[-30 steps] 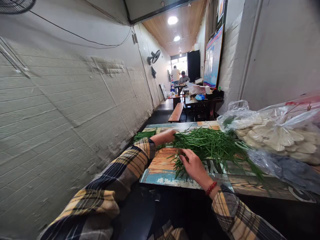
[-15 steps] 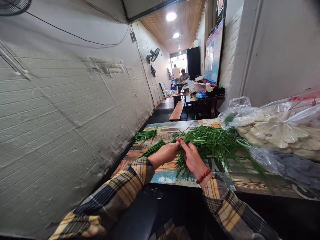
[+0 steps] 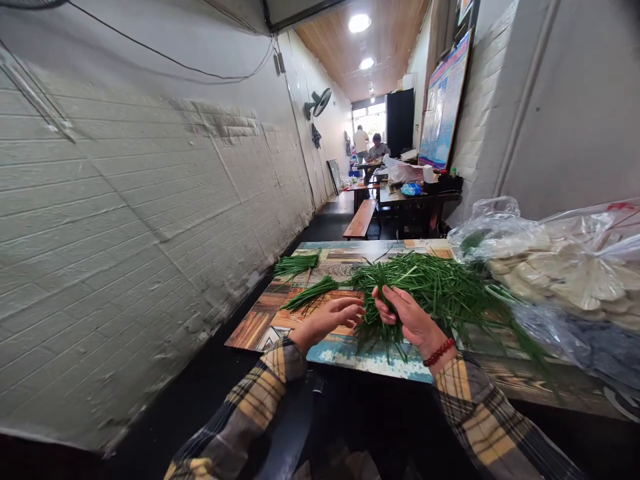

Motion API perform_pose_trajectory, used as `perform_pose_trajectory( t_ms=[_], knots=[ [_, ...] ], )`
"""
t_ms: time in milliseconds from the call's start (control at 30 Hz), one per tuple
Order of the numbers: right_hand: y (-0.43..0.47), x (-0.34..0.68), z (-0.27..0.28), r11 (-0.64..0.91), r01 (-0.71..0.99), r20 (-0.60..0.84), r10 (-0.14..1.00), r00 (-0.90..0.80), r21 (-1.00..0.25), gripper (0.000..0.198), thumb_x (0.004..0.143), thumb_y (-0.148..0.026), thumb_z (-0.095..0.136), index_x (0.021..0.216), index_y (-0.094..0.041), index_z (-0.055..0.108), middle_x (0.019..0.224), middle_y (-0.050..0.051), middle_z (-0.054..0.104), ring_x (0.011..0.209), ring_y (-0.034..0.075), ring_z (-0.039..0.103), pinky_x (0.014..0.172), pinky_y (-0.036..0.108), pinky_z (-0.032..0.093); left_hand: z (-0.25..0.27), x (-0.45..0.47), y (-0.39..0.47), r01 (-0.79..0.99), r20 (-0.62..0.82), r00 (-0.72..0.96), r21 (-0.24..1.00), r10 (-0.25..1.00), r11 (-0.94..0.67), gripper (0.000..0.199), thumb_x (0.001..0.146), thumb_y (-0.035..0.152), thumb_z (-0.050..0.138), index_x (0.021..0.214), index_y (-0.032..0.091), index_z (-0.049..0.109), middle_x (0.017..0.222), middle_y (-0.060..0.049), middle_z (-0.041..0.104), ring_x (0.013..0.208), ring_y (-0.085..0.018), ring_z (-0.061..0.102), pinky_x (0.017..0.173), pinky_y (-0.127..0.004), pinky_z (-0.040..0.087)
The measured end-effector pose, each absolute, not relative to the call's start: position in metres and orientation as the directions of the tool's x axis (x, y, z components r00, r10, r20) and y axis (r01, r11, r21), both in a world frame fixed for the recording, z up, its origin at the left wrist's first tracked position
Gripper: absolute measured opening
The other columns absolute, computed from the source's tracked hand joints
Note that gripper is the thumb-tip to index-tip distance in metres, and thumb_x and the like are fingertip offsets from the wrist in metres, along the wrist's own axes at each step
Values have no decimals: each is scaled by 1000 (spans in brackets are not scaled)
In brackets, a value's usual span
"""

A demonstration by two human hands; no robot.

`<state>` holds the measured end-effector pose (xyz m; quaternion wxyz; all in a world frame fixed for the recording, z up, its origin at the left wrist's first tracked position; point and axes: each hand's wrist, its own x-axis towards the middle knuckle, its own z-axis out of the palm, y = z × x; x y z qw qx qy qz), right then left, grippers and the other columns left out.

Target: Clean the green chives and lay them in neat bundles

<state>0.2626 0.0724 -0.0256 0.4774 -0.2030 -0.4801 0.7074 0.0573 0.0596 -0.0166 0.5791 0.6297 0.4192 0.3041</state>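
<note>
My right hand, with a red bead bracelet at the wrist, is closed around a small bunch of garlic chives. The bunch's leaves stick up above the fingers. To its left, my left hand hovers over the table with its fingers apart and nothing in them. A large loose heap of garlic chives spreads behind and to the right of my right hand. Two neat bundles lie on the left: a nearer bundle and a farther bundle.
The wood-patterned table ends close in front of me. A clear plastic bag of pale flat pieces stands at the right. Beyond are a bench, another table and two people in the distance. A brick-patterned wall runs along the left.
My hands, together at the chives before, have come apart. The left has let go and moved left and down; the right has the bunch and turned it more upright. The view has shifted slightly.
</note>
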Motion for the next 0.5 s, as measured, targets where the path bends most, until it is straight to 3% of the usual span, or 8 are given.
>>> perform_pose_trajectory(
  t_ms=[133, 267, 400, 500],
  knots=[
    [75, 260, -26, -101, -430, 169, 821, -545, -897, 36, 76, -50, 68, 83, -16, 55, 57, -8, 39, 43, 2, 26, 41, 18, 16, -28, 78, 66, -214, -31, 503, 964, 864, 159, 44, 81, 47, 62, 110, 14, 63, 104, -14, 66, 89, -19, 64, 82, -33, 47],
    [85, 258, -32, -103, -296, 98, 801, -591, -950, 40, 72, -50, 71, 82, -17, 51, 56, -9, 41, 40, 1, 22, 40, 18, 13, -30, 91, 85, -539, 80, 367, 830, 927, 142, 41, 77, 44, 68, 107, 17, 64, 90, -7, 67, 80, -15, 64, 81, -31, 49],
    [105, 259, -45, -86, -225, 41, 861, -508, -970, 44, 70, -53, 71, 87, -18, 50, 56, -10, 40, 40, 2, 24, 39, 18, 14, -26, 86, 103, -534, 84, 215, 844, 973, 45, 32, 76, 40, 70, 94, 14, 67, 102, -11, 68, 84, -18, 66, 82, -33, 49],
    [125, 257, -53, -6, -177, 62, 925, -375, -984, 44, 69, -52, 72, 88, -18, 50, 58, -10, 42, 42, 3, 29, 40, 18, 19, -34, 77, 113, -421, 32, 146, 907, 989, 33, 31, 72, 42, 72, 78, 12, 67, 92, -11, 71, 79, -19, 66, 79, -33, 48]
  ],
)
